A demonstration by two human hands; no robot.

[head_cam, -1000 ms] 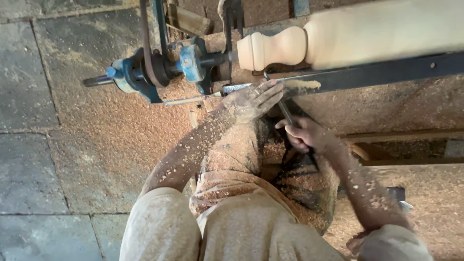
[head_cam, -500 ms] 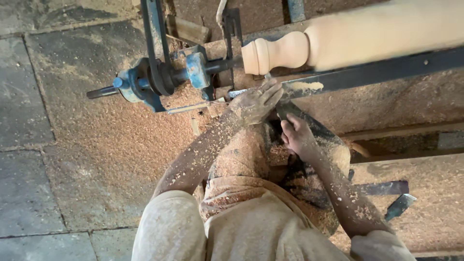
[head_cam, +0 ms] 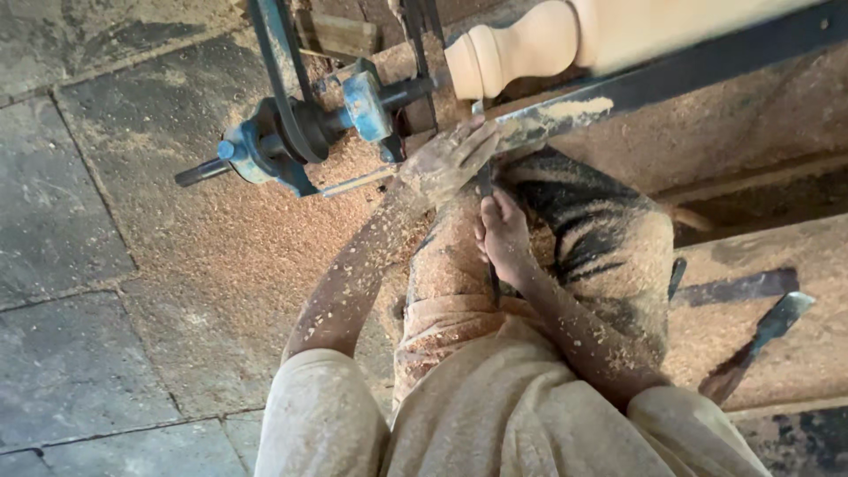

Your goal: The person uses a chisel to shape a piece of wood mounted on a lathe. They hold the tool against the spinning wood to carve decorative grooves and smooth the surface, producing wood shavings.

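A: Nearest the camera, sawdust-coated knees and forearms are noted. Just below the tool rest (head_cam: 654, 84), the right hand (head_cam: 505, 237) is seen wrapped shut around the handle of a dark chisel (head_cam: 485, 199).

B: And the left hand (head_cam: 446, 161)?

A: Laid palm-down over the blade at the near end of the tool rest, fingers pressed together to steady it. The hands are set apart along the tool, one behind the other.

B: Step in hand?

A: Judged to be turning: the blade is being guided toward the rounded end of the pale workpiece (head_cam: 565, 40), just beyond the tool rest. Whether the edge touches the wood cannot be told; it is hidden by the left hand.

B: Axes?

A: The chisel's long axis runs from the body up toward the rest, tip away. The workpiece lies crosswise to it, parallel to the rest, its bulbous end pointed at the blue headstock (head_cam: 291, 132).

B: Next move?

A: Firm downward pressure on the rest and a slow, light feed would be called for. A spare tool (head_cam: 760, 340) is noted well below the rest, on shavings.
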